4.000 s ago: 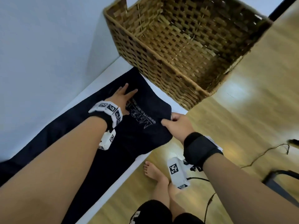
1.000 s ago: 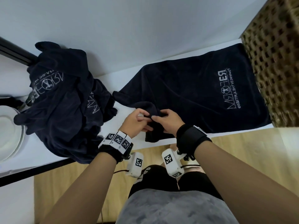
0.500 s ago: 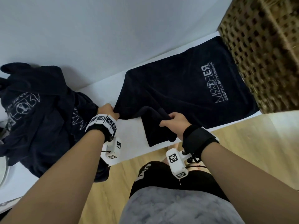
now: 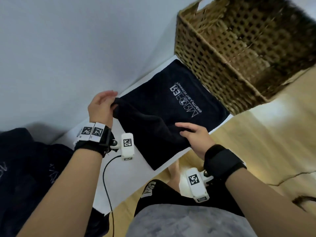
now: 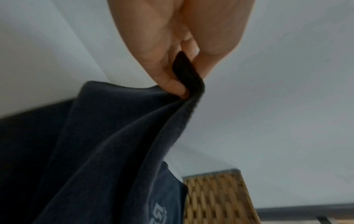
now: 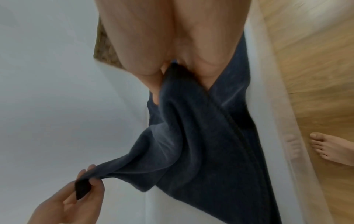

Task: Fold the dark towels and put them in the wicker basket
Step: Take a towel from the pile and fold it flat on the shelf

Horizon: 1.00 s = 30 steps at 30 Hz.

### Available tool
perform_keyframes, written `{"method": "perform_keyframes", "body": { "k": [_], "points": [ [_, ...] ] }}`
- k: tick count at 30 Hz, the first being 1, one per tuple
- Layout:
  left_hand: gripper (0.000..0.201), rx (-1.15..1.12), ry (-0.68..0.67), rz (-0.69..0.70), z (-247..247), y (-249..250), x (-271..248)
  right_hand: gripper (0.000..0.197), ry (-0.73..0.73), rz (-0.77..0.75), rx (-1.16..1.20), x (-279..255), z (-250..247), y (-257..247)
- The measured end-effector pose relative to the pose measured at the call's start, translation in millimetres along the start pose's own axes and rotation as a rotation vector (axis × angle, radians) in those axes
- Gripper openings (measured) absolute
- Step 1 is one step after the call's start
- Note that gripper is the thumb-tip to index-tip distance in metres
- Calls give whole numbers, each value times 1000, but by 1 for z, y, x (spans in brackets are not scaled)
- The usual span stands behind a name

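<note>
A dark navy towel (image 4: 184, 101) with a white logo lies along the white table (image 4: 118, 178), its far end against the wicker basket (image 4: 239, 53). My left hand (image 4: 102, 106) pinches one near corner of the towel (image 5: 184, 72) and lifts it off the table by the wall. My right hand (image 4: 193, 135) grips the other near corner (image 6: 172, 78) at the table's front edge. The lifted end sags between the two hands. The towel's far half stays flat with the logo up. The basket (image 5: 216, 198) looks empty inside.
A heap of other dark towels (image 4: 30, 177) lies at the left on the table. A black cable (image 4: 106, 182) hangs from my left wrist over the table edge. A wall (image 4: 68, 48) runs close behind the table. My bare foot (image 6: 329, 148) stands on the wooden floor.
Both hands have raised the near end of the towel and carried it toward the basket. The left hand moved from the table edge up to the wall side; the view swung right.
</note>
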State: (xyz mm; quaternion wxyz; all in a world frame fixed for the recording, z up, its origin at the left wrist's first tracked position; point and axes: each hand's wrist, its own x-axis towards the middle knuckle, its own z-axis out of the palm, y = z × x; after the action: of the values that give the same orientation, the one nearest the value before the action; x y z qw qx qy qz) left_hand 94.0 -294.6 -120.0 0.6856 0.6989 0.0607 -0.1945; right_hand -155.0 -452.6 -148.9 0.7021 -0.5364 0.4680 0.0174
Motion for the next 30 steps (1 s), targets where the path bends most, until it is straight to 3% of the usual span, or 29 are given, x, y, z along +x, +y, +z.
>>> {"method": "perform_keyframes", "body": {
  "k": [3,6,8,10,13,16,21,23,26,30],
  "points": [
    [37,107,-162,25,44,10,13,32,101,23,122,-9,-33,4],
    [46,572,-299,226,84,15,28,24,246,-7,135,-12,-61,9],
    [37,806,-307,377,115,17,34,22,318,-36,143,-13,-76,9],
    [25,846,-264,468,145,18,41,20,382,-69,202,-9,-87,8],
    [24,809,-265,483,181,15,56,18,483,-102,243,4,-101,7],
    [29,1012,-270,586,204,5,76,17,564,-111,217,22,-111,9],
    [29,1263,-346,564,226,-21,101,14,718,-53,114,54,-119,19],
    [30,1290,-381,532,233,-32,111,19,774,-4,148,65,-120,23],
    [36,1297,-444,450,240,-45,126,12,787,38,193,77,-116,27],
    [41,1280,-580,372,253,-57,141,10,785,19,75,83,-109,27]
  ]
}}
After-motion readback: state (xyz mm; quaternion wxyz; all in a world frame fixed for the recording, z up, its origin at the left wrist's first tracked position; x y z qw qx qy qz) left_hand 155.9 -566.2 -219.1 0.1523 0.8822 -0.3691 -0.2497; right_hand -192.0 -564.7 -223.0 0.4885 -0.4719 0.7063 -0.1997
